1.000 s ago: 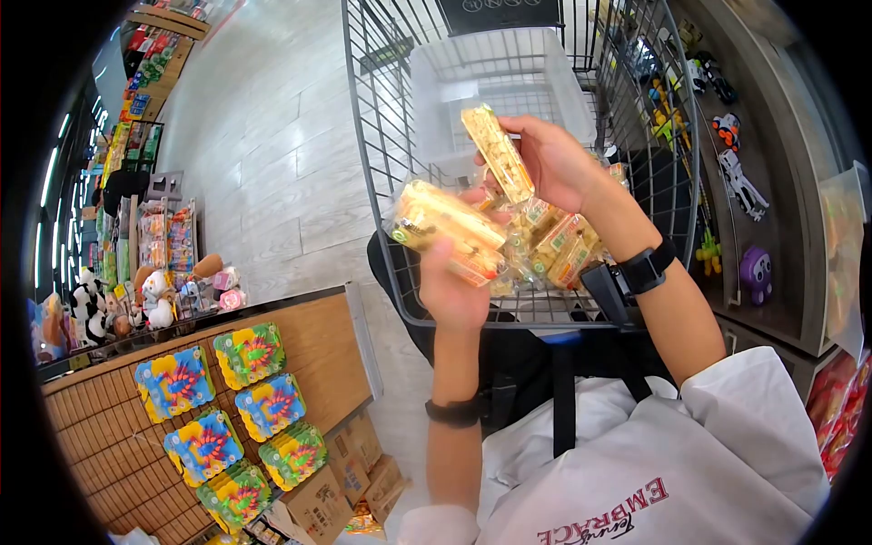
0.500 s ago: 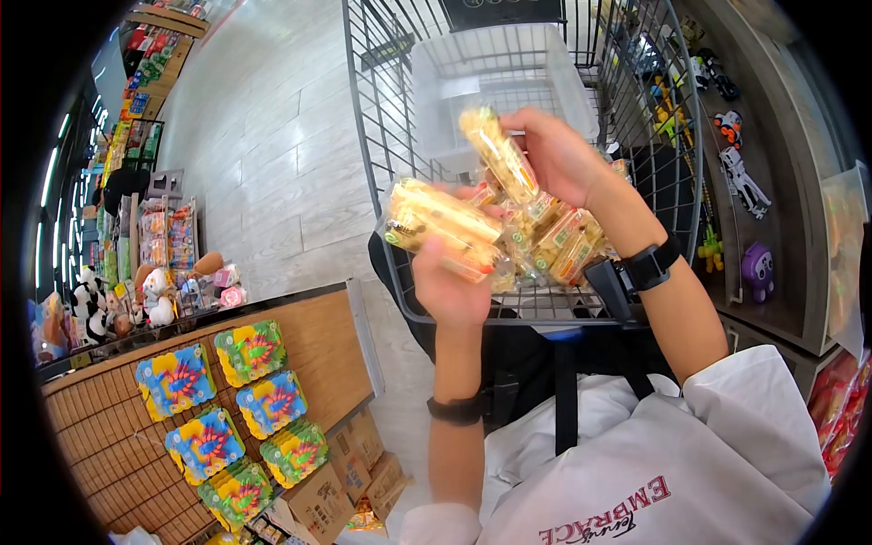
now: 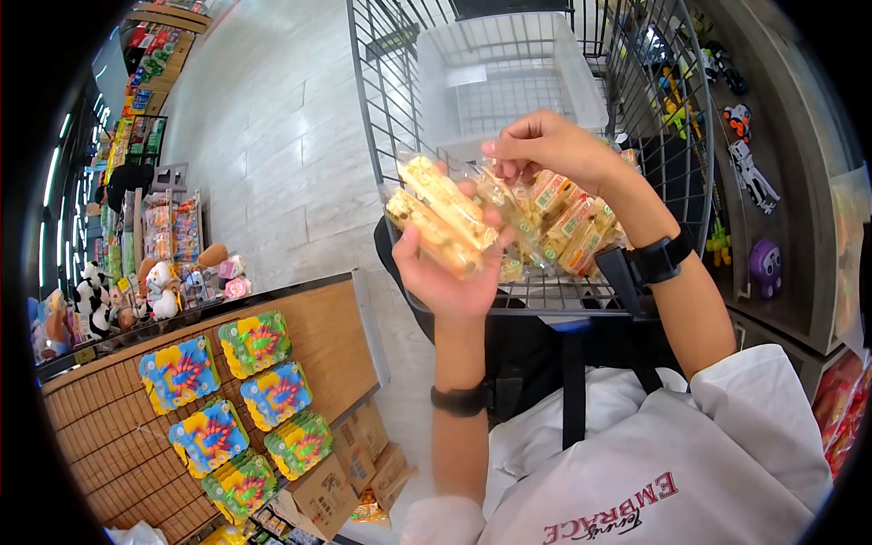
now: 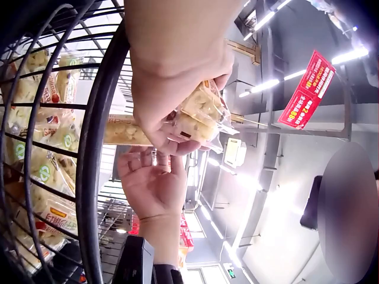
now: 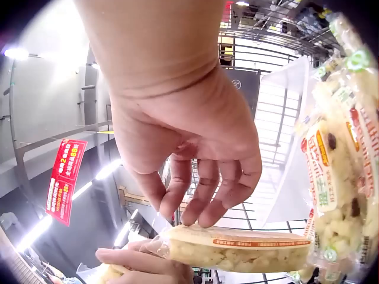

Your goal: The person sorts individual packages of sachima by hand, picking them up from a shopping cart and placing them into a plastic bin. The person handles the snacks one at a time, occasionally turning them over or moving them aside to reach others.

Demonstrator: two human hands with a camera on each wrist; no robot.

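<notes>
My left hand [image 3: 450,277] holds wrapped puffed-grain snack bars [image 3: 440,213] side by side above the cart's near left edge. In the left wrist view its fingers curl round the clear wrapper. My right hand [image 3: 554,150] is just to the right, fingers bent and thumb close to the index finger. In the right wrist view its fingertips pinch at the clear end of another snack bar [image 5: 237,251], which lies level between the two hands. More wrapped bars [image 3: 581,222] are heaped in the cart below the right hand.
The wire shopping cart [image 3: 381,136] surrounds the heap, with a translucent plastic bin [image 3: 500,77] standing in it farther off. Shelves of toys [image 3: 749,182] run along the right. A rack [image 3: 109,436] with colourful toy packs and cardboard boxes [image 3: 331,490] stand at the left.
My right hand has brought its bar down from upright, and its fingers have drawn in toward the wrapper end. The left hand has turned slightly, its bars now more separated in view.
</notes>
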